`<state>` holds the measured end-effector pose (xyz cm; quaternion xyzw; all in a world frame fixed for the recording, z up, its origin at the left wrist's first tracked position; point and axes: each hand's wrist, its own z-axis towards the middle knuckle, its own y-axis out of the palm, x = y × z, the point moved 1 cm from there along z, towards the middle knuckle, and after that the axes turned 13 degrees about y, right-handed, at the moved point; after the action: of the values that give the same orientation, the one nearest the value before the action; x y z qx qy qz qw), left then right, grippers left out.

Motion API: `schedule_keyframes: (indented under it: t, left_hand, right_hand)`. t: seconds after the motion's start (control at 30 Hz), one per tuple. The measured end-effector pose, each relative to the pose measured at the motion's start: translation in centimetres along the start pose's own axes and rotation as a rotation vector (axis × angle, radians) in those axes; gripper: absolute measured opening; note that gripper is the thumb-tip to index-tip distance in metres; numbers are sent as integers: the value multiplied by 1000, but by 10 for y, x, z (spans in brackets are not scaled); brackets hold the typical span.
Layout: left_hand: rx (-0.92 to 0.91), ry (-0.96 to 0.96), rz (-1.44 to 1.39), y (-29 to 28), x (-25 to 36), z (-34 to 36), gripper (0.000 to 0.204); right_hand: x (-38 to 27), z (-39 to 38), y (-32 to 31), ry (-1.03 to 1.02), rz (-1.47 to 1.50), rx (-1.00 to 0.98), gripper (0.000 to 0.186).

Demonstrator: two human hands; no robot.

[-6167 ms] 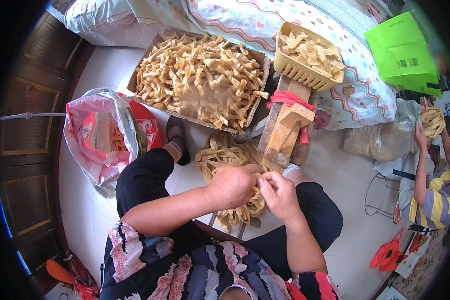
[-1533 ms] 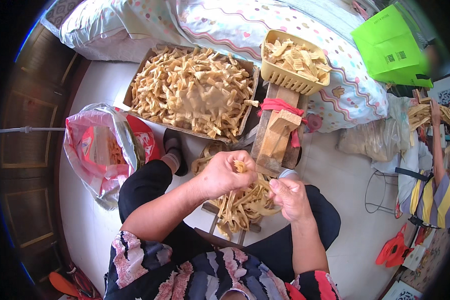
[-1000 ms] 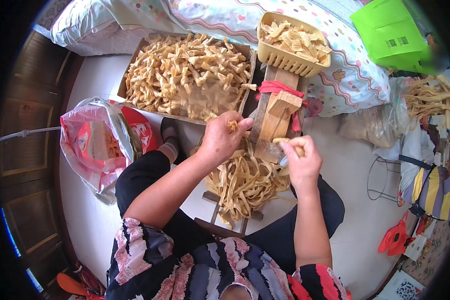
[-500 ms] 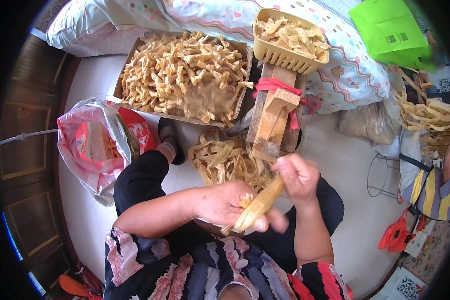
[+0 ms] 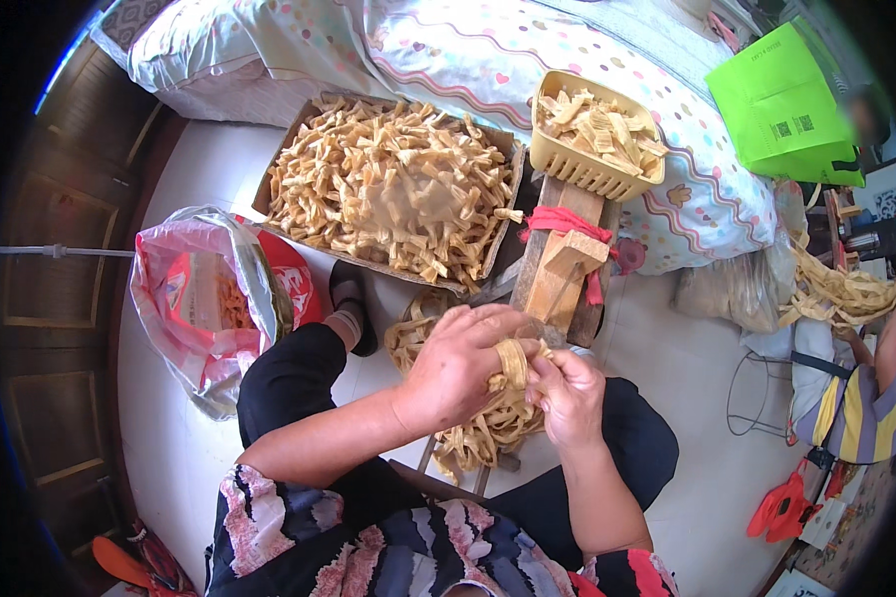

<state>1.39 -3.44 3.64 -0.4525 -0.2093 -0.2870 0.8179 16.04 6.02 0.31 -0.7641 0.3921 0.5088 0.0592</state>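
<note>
My left hand (image 5: pixel 456 370) holds a pale tan dried strip (image 5: pixel 513 363) looped round its fingers, and my right hand (image 5: pixel 564 396) pinches the same strip just to the right. Below them a loose heap of long strips (image 5: pixel 478 438) lies between my legs. Beyond stands a wooden board (image 5: pixel 550 291) with a wooden block (image 5: pixel 577 254) and red cloth (image 5: pixel 558 221) tied round it. A cardboard box (image 5: pixel 515 167) behind my hands holds a large pile of knotted pieces (image 5: pixel 388 184). A yellow plastic basket (image 5: pixel 592 171) of flat broken pieces sits at the board's far end.
An open pink-lined sack (image 5: pixel 164 279) is at left beside a dark cabinet (image 5: pixel 60 358). Dotted bedding (image 5: pixel 448 50) lies behind, with a green bag (image 5: pixel 777 99). Another person's arm (image 5: pixel 891 338) holds strips (image 5: pixel 836 289) at right, near a wire stand (image 5: pixel 747 393) and red bag (image 5: pixel 777 502).
My hands have risen and come together since half a second ago; the strip that stretched diagonally between them is now looped round my left fingers. The other person's bundle has sagged lower.
</note>
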Motion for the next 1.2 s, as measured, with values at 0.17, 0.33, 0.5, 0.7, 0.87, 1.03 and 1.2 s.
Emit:
schedule_keyframes:
  t: [0.17, 0.33, 0.5, 0.7, 0.87, 1.03, 1.2]
  left_hand:
    - [-169, -195, -378, 19, -18, -14, 28]
    - [-222, 13, -131, 20, -9, -12, 24]
    - [-33, 73, -475, 7, -10, -5, 13]
    - [222, -279, -685, -16, -17, 3, 10]
    - [29, -703, -974, -12, -20, -1, 30]
    - [-81, -856, -1128, 0, -14, -1, 17]
    - [91, -806, -969, 14, -21, 0, 13]
  right_hand:
    - [-4, -1, -3, -394, -784, 78, 19]
    - [6, 0, -2, -198, -919, 93, 21]
    - [12, -2, -9, 311, -44, -139, 32]
    - [5, -7, -13, 429, 385, -526, 43]
    - [7, -3, -15, 413, 293, -342, 35]
    - [4, -6, -17, 434, 151, -169, 24]
    - [-11, -3, -30, 42, -167, 172, 16]
